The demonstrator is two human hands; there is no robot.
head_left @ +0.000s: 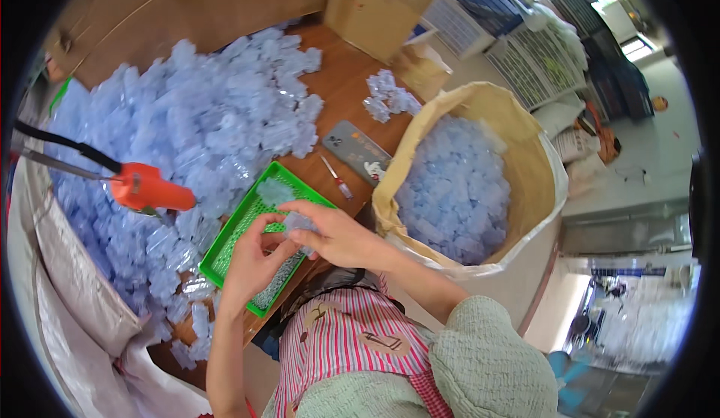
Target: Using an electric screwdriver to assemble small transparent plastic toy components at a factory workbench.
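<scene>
Two hands: left hand (255, 260) and right hand (334, 232), fingers closed on one pale-blue piece (299, 224), likely steadying it from both sides.
Held position: above green basket (241, 223), which could catch drops.
Pile (217, 110): on worktop (334, 58), ahead-left, within reach.
Sack (532, 193): right side, mouth open, presumably for easy access; similar pieces (454, 185) inside.

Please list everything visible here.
Wooden table: one, brown, centre
Lined sack: one, tan, right
Perforated plastic basket: one, green, table edge
Translucent plastic pieces: countless, pale blue, table and sack
Rectangular phone: one, grey, beside sack
Thin screwdriver: one, red, beside phone
Rounded device: one, orange, left
Cardboard boxes: two or more, brown, far side
Slatted crates: several, pale, upper right
Far right: too blurred
Striped apron: one, red-white, on person
Left hand, right hand: two, bare, over basket
</scene>
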